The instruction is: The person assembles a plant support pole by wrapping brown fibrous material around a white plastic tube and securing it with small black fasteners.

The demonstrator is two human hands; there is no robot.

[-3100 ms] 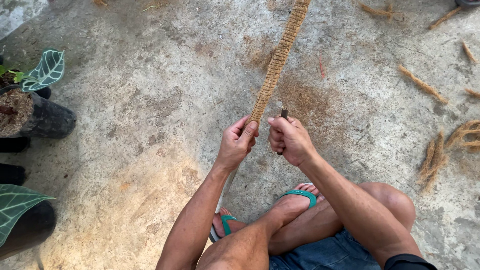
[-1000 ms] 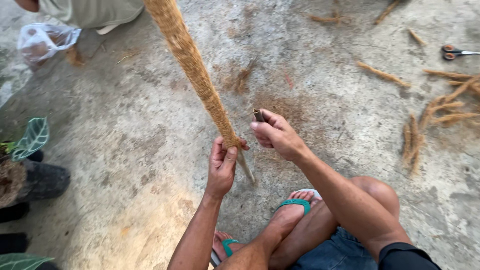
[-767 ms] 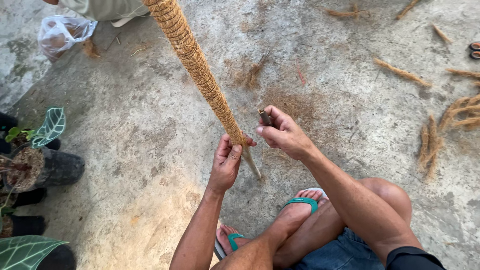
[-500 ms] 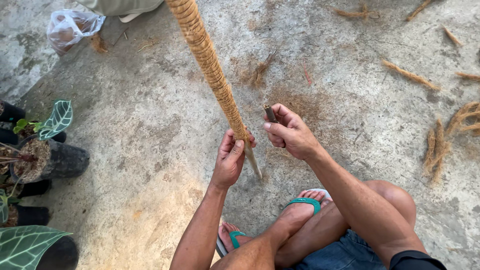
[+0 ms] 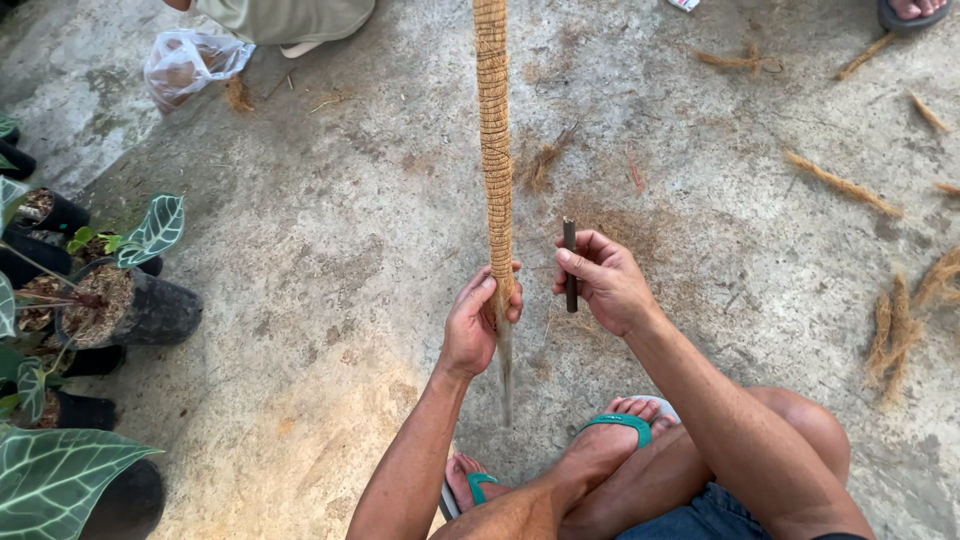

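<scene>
My left hand (image 5: 482, 320) grips the lower end of a long pole wrapped in brown coconut fibre (image 5: 492, 120), which runs straight up to the top of the view. A thin bare tip of the pole (image 5: 505, 380) sticks out below my fist. Just right of the pole, my right hand (image 5: 605, 280) holds a short dark stick-like tool (image 5: 569, 262) upright between thumb and fingers. My bent legs and feet in green flip-flops (image 5: 620, 425) sit below the hands on the concrete floor.
Potted plants in black pots (image 5: 130, 305) with veined green leaves (image 5: 50, 475) crowd the left edge. A clear plastic bag (image 5: 185, 65) and another person's leg (image 5: 285, 18) lie at the top left. Loose fibre strands (image 5: 840, 185) litter the right.
The fibre-wrapped pole has swung from leaning left to nearly vertical. My left hand still grips its lower end; my right hand keeps the dark tool and has shifted slightly away from the pole.
</scene>
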